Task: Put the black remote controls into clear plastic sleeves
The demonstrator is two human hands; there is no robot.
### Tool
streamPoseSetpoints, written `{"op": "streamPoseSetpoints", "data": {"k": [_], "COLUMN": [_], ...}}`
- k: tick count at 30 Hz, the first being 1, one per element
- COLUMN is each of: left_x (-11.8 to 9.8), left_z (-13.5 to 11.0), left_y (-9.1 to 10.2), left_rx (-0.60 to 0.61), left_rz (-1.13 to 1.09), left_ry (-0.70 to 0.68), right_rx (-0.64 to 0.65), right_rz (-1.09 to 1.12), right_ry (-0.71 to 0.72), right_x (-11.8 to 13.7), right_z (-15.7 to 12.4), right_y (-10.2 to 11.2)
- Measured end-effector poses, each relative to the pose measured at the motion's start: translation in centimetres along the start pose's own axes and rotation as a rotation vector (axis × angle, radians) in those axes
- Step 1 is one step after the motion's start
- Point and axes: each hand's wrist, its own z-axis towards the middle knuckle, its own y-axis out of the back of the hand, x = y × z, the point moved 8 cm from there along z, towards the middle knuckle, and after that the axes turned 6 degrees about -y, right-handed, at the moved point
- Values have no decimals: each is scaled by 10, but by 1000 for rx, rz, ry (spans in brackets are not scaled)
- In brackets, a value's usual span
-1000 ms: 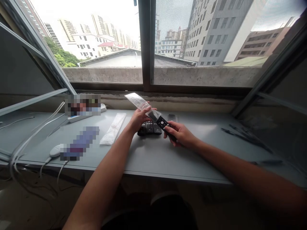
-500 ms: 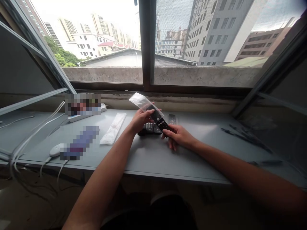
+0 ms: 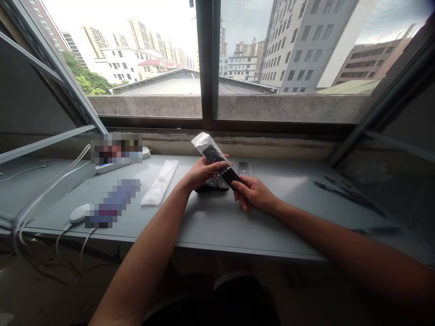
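Observation:
A black remote control is held tilted between my two hands, its far part inside a clear plastic bag. My left hand is closed around the bag and the remote's middle, thumb across the top. At the near end, my right hand grips the bare part of the remote. Below the hands, several other black remotes lie side by side on the grey table, partly hidden by my left hand. Behind my right hand rests another remote in clear plastic.
White plastic bags lie in a stack left of my hands. Further left are a blurred-out blue object, a round white charger, a white power strip and loose cables. Dark cables lie at the right.
The bag has slid further down over the remote, covering more of it. My left hand has moved slightly right along the remote, and the bag's far end has shifted right.

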Motion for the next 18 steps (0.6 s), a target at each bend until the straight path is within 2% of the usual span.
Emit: {"op": "streamPoseSetpoints", "data": {"k": [9,18], "left_x": [-1,5], "left_z": [6,-1], "left_y": [14,-2], "left_rx": [-117,54], "left_rz": [-10,134], "left_ry": [-49,24], "right_rx": [-100,-107], "right_rz": [30,103], "right_ry": [14,34], "right_x": [-3,2], "right_z": [3,3], "right_y": [12,11]}}
